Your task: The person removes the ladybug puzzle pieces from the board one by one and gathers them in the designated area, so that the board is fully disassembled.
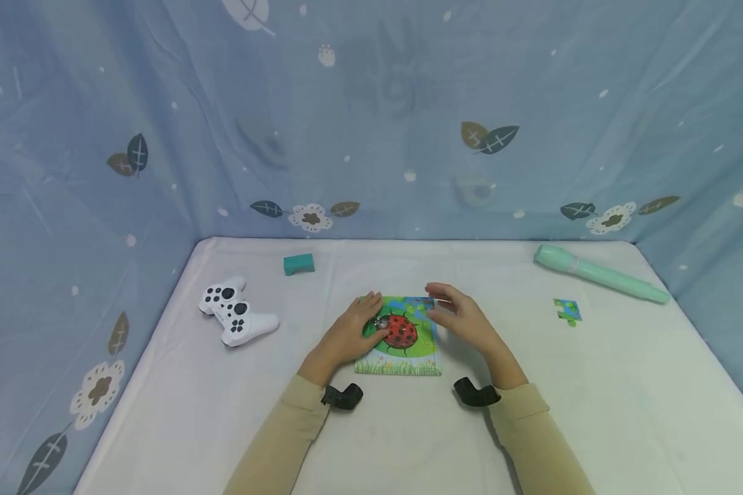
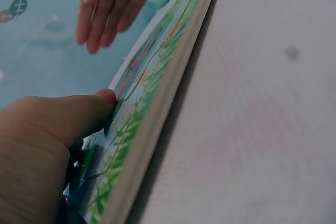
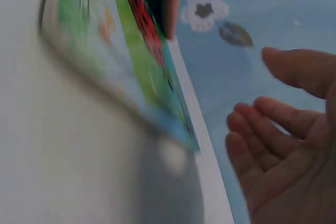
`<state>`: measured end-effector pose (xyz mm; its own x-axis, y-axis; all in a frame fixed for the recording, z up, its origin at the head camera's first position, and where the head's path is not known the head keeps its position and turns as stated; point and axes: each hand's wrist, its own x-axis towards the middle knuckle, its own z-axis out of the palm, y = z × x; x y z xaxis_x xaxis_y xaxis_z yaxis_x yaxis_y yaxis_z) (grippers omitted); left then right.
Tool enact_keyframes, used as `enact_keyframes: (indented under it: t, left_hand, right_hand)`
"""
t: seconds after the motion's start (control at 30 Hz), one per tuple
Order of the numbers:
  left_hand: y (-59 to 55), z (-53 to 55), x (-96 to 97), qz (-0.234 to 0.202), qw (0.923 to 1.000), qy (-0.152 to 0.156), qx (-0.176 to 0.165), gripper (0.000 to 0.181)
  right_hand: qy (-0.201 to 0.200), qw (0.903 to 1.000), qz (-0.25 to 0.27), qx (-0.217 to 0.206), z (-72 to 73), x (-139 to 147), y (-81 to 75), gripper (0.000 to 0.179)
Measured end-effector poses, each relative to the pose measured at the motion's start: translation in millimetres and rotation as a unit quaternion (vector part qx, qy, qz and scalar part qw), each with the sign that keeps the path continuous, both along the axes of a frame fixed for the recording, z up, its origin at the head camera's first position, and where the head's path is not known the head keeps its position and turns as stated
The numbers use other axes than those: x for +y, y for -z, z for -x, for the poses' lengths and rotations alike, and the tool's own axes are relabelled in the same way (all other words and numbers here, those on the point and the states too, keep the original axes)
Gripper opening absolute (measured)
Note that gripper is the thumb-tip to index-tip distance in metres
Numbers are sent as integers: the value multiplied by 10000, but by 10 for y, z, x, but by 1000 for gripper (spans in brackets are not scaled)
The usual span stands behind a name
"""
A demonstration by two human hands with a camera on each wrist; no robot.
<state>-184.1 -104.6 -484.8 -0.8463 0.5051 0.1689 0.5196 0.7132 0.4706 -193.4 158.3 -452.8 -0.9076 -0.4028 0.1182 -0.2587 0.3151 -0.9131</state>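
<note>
I see the ladybug puzzle (image 1: 402, 340) lying flat on the white table (image 1: 402, 447). I have the left hand (image 1: 351, 330) resting on its left side, fingers relaxed, and the right hand (image 1: 467, 322) by its upper right corner, loose, grasping nothing. A puzzle piece (image 1: 572, 310) lies well apart, rightward.

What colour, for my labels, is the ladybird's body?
The body is black-spotted red, clearest in head view.

The head view looks forward and down on the square green ladybug-printed board (image 1: 402, 337); close wrist views share it, facing across from opposite sides.
</note>
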Motion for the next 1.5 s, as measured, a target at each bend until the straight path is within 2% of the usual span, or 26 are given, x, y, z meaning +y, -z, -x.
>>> enact_keyframes:
  t: [0.13, 0.2, 0.3, 0.4, 0.83, 1.03, 1.27, 1.5]
  left_hand:
    - [-7, 24, 10, -26, 10000, -35, -71, 67]
    - [3, 32, 19, -23, 9999, -50, -90, 67]
    - [15, 28, 21, 45, 9998, -103, -157, 68]
    - [18, 19, 6, 77, 9997, -136, -176, 68]
    - [5, 16, 2, 4, 9999, -113, -14, 68]
    - [4, 8, -5, 53, 9998, -154, -65, 68]
    - [-28, 11, 0, -5, 9998, -170, -119, 69]
    - [-18, 3, -2, 50, 9994, -246, -239, 70]
  right_hand:
    - [32, 9973, -672, -286, 14, -217, 17, 53]
    - [105, 9942, -1066, -104, 0, -288, 53, 52]
    - [197, 9865, -1573, 415, -45, -374, 126, 50]
    - [215, 9805, -1783, 793, -81, -440, 171, 48]
    - [314, 9816, -1674, 864, -71, -479, 225, 58]
    - [373, 9832, -1567, 861, -78, -492, 217, 56]
    - [445, 9808, -1448, 1225, -39, -502, 227, 49]
    - [422, 9726, -1593, 1639, -13, -499, 241, 42]
